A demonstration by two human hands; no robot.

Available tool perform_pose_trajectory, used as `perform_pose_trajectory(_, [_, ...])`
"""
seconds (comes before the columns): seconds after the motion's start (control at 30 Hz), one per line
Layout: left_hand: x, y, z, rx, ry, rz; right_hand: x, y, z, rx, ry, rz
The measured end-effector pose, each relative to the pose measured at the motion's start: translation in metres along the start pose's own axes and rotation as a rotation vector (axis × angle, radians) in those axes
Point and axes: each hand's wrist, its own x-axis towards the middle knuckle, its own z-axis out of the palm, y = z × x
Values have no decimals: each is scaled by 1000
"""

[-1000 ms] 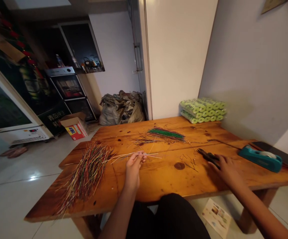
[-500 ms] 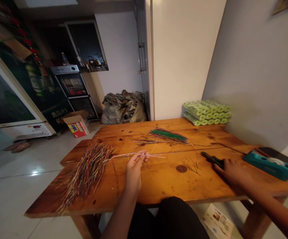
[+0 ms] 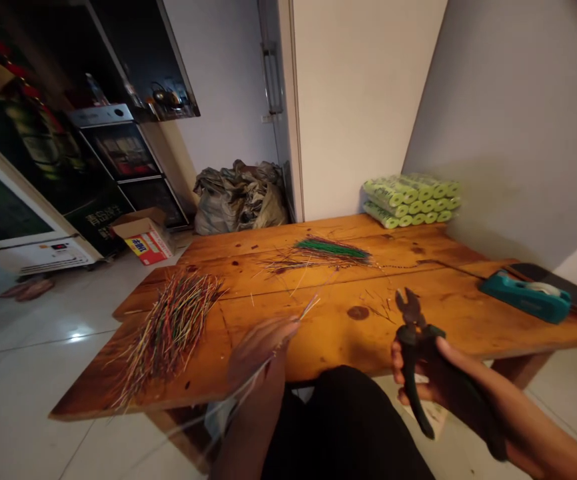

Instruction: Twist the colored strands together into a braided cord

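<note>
My left hand (image 3: 261, 350) is closed on a few thin wires (image 3: 310, 305), whose ends stick out past the fingertips while the long tails trail back toward my body, blurred by motion. In my right hand (image 3: 448, 380) I hold black-handled pliers (image 3: 411, 317), raised over the table's front edge with the jaws pointing away and spread apart. To the left lies a large loose pile of mixed-colour wires (image 3: 176, 327). Farther back rests a bundle of green and dark wires (image 3: 332, 249). Short wire scraps (image 3: 381, 307) lie beyond the pliers.
A teal tape dispenser (image 3: 526, 297) stands on the right of the wooden table (image 3: 318, 360), beside a dark flat object (image 3: 563, 287). Green wrapped rolls (image 3: 411, 200) are stacked at the back right. Beyond the table are a full sack (image 3: 241, 200) and a cardboard box (image 3: 143, 237).
My right hand has picked the pliers up off the table and brought them nearer, jaws apart. My left hand has drawn the wires away from the pile, toward me. The view has shifted.
</note>
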Motion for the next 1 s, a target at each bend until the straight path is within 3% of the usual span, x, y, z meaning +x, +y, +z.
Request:
perform_pose_trajectory(0.13, [2, 6, -5, 161, -81, 344, 1, 9, 17, -199, -118, 39])
perform_pose_trajectory(0.3, [9, 13, -11, 231, -285, 588, 9, 3, 22, -394, -177, 56])
perform_pose_trajectory(0.63, [19, 28, -3, 279, -283, 669, 22, -9, 28, -608, -111, 77])
perform_pose_trajectory(1.0, [24, 27, -5, 292, -298, 686, 26, -12, 30, -640, -132, 73])
